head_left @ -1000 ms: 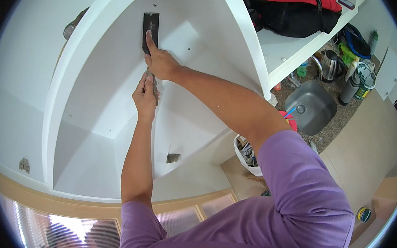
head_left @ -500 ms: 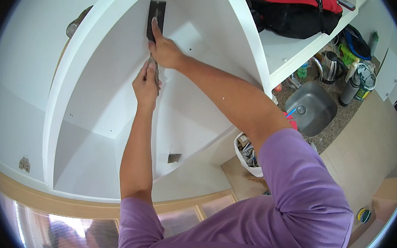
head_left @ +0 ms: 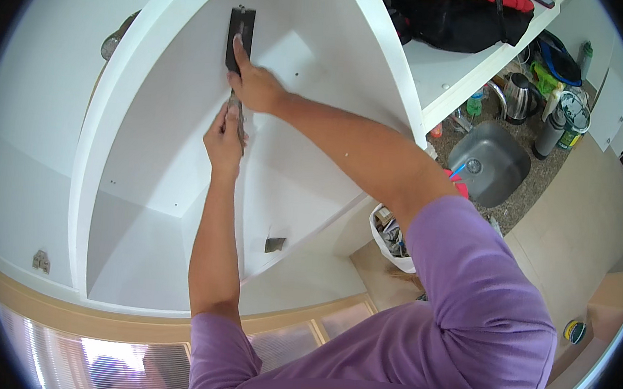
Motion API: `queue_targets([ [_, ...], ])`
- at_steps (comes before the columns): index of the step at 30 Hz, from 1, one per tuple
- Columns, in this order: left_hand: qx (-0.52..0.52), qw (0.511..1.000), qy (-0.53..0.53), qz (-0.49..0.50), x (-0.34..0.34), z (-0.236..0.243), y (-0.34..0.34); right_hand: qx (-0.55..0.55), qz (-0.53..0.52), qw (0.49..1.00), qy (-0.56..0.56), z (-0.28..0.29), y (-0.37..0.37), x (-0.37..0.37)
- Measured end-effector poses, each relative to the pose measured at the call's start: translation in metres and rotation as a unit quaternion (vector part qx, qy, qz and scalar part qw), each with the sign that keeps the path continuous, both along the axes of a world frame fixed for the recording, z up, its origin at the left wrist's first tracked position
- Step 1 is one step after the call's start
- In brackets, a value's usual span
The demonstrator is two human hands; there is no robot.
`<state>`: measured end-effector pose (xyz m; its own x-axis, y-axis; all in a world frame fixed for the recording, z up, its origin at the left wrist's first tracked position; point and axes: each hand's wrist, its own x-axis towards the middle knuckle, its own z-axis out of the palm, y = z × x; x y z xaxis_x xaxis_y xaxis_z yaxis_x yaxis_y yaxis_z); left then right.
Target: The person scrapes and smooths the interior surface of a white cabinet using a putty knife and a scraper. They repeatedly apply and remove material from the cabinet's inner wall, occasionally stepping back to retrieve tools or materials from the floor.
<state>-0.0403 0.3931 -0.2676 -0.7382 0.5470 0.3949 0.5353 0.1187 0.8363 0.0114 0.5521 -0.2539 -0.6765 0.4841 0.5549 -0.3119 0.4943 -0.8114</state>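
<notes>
Scraper (head_left: 239, 34) lies under right hand (head_left: 255, 86), above left hand (head_left: 223, 139).

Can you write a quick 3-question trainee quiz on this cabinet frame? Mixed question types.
1. True or false: the right hand presses a forefinger on the dark flat tool against the white cabinet wall.
2. Multiple choice: where is the left hand? A) on the steel sink B) just below the right hand, at the tool's lower end C) on the black and red bag
3. Fill in: the person's sleeves are ____ in colour.

Key: 1 true; 2 B; 3 purple
</notes>
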Motion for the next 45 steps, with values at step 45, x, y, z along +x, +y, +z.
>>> queue_targets([
  [45, -0.200, 0.969, 0.144, -0.011, -0.021, -0.014, -0.032, -0.253, -0.205, 0.944, -0.059, -0.064, -0.013, -0.033],
])
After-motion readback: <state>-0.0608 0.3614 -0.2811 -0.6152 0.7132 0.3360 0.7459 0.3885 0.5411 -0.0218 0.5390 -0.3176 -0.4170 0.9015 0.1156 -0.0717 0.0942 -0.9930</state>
